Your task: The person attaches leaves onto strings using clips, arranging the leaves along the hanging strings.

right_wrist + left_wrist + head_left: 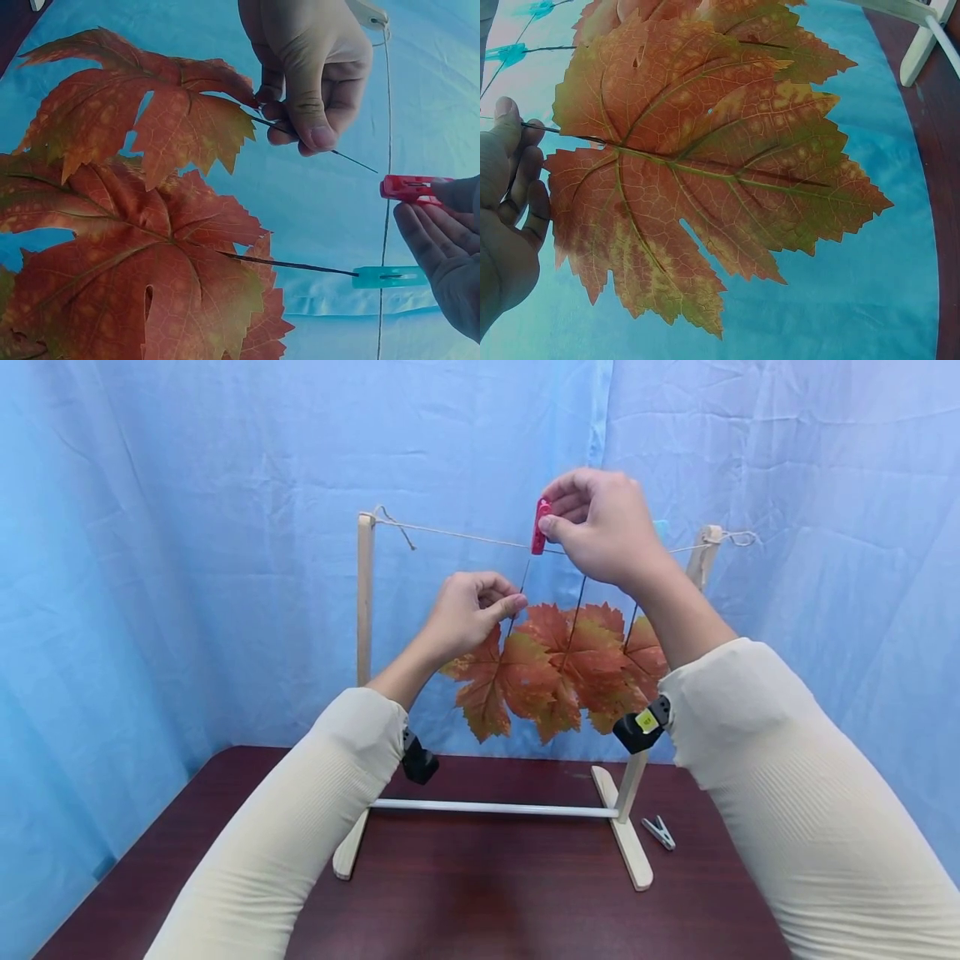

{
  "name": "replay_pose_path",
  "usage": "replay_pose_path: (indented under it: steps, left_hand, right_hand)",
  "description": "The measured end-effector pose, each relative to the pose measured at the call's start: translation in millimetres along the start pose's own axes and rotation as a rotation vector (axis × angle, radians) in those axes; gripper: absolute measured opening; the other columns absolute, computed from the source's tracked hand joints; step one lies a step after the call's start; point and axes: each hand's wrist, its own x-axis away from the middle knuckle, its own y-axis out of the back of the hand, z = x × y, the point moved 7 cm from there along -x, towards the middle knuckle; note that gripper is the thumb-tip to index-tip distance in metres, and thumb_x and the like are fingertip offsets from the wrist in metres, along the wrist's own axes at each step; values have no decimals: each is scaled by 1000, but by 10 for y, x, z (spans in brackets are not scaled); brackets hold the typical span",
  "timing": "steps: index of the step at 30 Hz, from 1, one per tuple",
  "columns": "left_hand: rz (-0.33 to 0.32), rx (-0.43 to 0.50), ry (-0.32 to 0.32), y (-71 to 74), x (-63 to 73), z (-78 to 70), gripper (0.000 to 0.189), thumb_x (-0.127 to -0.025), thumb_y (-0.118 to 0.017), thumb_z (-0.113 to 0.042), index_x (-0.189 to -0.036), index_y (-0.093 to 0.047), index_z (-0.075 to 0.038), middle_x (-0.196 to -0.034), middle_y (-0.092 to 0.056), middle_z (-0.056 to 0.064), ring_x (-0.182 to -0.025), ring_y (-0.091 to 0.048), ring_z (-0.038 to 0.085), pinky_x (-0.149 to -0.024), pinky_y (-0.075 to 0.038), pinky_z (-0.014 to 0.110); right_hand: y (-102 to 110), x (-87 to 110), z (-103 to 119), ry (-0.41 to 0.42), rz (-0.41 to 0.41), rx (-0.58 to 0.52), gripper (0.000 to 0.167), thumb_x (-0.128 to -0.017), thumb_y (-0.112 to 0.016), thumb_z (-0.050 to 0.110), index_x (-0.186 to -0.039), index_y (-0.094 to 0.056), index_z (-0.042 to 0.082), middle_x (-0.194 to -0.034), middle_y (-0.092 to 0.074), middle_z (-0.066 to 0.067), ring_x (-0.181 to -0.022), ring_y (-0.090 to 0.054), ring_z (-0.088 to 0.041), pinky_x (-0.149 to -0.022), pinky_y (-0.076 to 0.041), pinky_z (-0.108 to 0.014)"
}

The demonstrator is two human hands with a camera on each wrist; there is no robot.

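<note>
My left hand (467, 618) pinches the thin dark stem (352, 159) of an orange-red maple-like leaf (727, 172) between thumb and fingers. Above it, my right hand (613, 531) grips a red clothespin (541, 527) by its handle end, with the jaws at the string (457, 534). In the right wrist view the free tip of the stem points at the clothespin and ends just short of it. Beside it, a teal clothespin (388, 277) clips another leaf (142, 240) by its stem to the string.
The string spans two wooden posts (365, 602) of a stand with a white crossbar (495, 808). A third leaf (647, 652) hangs toward the right post. A pale grey clothespin (658, 833) lies on the dark red table (480, 885), right of the stand's foot. Blue cloth (262, 527) hangs behind.
</note>
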Motion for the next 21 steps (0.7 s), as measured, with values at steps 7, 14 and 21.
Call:
replay_pose_path:
  steps: [7, 14, 21]
  left_hand:
    - [-11, 20, -5, -21, -24, -15, 22, -99, -69, -24, -100, -76, -3, -90, -75, 11, -73, -64, 20, -63, -49, 29]
    - [-39, 30, -12, -36, -40, -26, 19, -99, -70, -24, -98, -76, -6, -88, -75, 6, -74, -65, 22, -61, -49, 29]
    - [-105, 43, -23, -19, -48, -66, 21, -98, -70, -27, -99, -76, -7, -89, -76, 7, -76, -67, 16, -65, -50, 28]
  right_hand:
    - [-38, -13, -25, -28, 18, -3, 25, -102, -63, 13, -123, -67, 0, -110, -70, -12, -97, -71, -18, -85, -54, -26]
    - [-78, -2, -44, -52, 39, 4, 25, -102, -63, 14, -124, -66, 1, -111, -70, -12, -98, -71, -19, -81, -54, -26]
    - [-105, 5, -33, -62, 49, -6, 26, -102, -63, 14, -124, -67, 1, -114, -70, -15, -100, -70, -23, -79, -52, -26]
